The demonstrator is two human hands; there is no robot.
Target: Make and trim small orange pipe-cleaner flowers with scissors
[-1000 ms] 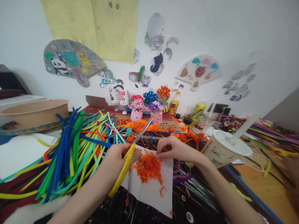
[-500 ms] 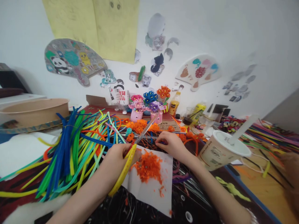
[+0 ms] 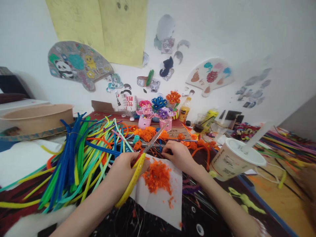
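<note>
My left hand is closed around scissors with a thick yellow handle. Their metal blades point up and away to the right, toward the pink flower pots. To the right, my right hand is closed, its thumb and fingertips pinched together; whatever is between them is hidden. Between and below both hands lies a white sheet of paper, bearing a heap of orange fuzzy clippings. Just beyond my hands sit several orange fuzzy flowers.
Bundled pipe cleaners spread across the left side, near a round tan container. A paper cup with a straw stands beside my right forearm. Behind are potted craft flowers and a juice bottle. Part of another person's hand shows at far right.
My right hand has shifted slightly left, nearer the scissors. A small pale yellow piece now shows beside the cup's base. My left hand keeps its hold on the scissors.
</note>
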